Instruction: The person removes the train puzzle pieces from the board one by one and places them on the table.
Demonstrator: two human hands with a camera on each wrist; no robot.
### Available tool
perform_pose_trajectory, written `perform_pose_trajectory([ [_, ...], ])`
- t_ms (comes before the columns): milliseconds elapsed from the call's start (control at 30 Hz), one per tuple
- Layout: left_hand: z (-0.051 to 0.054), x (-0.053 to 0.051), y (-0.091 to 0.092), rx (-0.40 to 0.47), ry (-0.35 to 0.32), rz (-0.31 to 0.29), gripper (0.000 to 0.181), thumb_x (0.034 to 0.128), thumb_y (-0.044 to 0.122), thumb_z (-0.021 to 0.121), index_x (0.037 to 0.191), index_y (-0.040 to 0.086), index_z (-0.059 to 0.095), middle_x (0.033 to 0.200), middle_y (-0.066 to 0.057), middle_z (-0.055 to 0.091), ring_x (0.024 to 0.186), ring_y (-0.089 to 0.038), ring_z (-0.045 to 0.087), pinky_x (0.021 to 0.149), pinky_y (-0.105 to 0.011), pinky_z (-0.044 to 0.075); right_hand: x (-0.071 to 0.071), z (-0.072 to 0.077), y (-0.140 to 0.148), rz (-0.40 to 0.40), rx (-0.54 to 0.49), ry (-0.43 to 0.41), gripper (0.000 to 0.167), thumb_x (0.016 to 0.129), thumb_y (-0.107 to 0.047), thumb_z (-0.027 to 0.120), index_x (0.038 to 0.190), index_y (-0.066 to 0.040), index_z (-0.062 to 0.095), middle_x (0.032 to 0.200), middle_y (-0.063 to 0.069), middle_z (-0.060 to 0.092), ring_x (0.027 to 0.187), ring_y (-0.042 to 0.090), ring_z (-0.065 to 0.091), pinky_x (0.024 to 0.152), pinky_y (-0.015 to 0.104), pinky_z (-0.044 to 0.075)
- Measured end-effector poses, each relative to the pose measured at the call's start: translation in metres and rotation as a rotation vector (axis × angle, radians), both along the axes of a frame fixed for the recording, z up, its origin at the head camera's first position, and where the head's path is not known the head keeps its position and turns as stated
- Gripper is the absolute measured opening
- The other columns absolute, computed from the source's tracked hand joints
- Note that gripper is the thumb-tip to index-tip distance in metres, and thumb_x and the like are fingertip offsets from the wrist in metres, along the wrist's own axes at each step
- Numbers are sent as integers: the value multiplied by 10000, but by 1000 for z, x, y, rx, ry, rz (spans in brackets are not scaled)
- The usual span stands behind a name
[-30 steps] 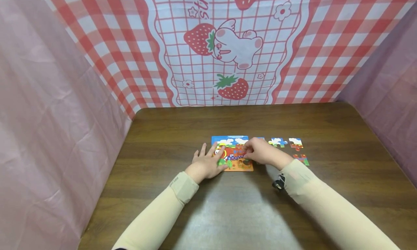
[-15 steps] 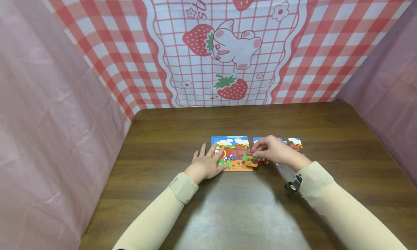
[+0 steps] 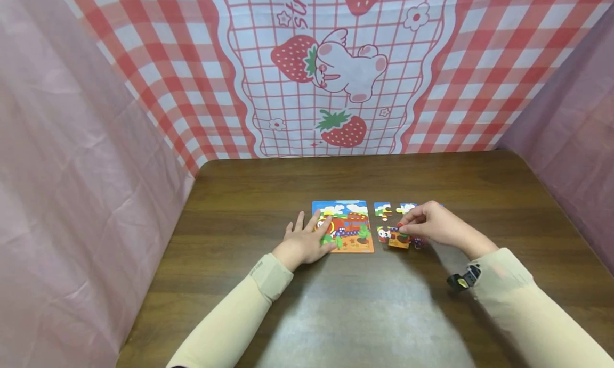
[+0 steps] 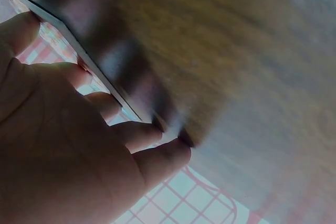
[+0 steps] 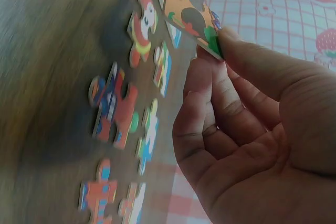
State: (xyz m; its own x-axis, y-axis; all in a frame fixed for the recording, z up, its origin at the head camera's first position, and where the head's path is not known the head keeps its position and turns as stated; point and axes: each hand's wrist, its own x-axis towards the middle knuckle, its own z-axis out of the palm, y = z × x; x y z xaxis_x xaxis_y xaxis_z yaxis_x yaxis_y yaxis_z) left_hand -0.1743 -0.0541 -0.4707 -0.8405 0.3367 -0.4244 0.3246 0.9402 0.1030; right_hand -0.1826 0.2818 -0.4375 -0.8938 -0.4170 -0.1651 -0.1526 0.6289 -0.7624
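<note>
A puzzle board printed with a red train lies on the table. My left hand rests spread over the board's left part, its fingers fairly straight; in the left wrist view, this hand has fingertips along the board's edge. Between thumb and fingers, my right hand pinches an orange-and-green puzzle piece above the loose pieces right of the board. The right wrist view shows the held piece tilted and off the table. Below it lies a loose piece with a white face.
More loose puzzle pieces lie in two rows: a sky piece, a cloud piece, and a red-and-blue piece seen from the right wrist. My right hand covers some in the head view. A checked strawberry cloth hangs behind the table.
My right hand has moved right from the board's lower right, carrying the orange-and-green puzzle piece over the loose pieces. My left hand has stayed in place on the board.
</note>
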Motion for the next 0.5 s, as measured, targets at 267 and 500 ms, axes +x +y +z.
perform_pose_trajectory([
  [267, 1, 0, -1, 9, -11, -1, 738, 1023, 682, 306, 1637, 389, 20, 1693, 59, -92, 1522, -385, -35, 1183, -579, 109, 8, -3, 31, -46, -1, -28, 183, 918, -228, 793, 975, -54, 786, 799, 45, 725, 639, 156, 584, 543, 313, 489],
  [500, 1, 0, 0, 7, -15, 6, 743, 1022, 684, 311, 1638, 392, 16, 1697, 53, -84, 1523, -387, -30, 1183, -575, 107, 18, -2, 56, -31, 18, -48, 191, 939, -204, 767, 1012, -27, 776, 872, 13, 750, 780, 108, 655, 683, 314, 542],
])
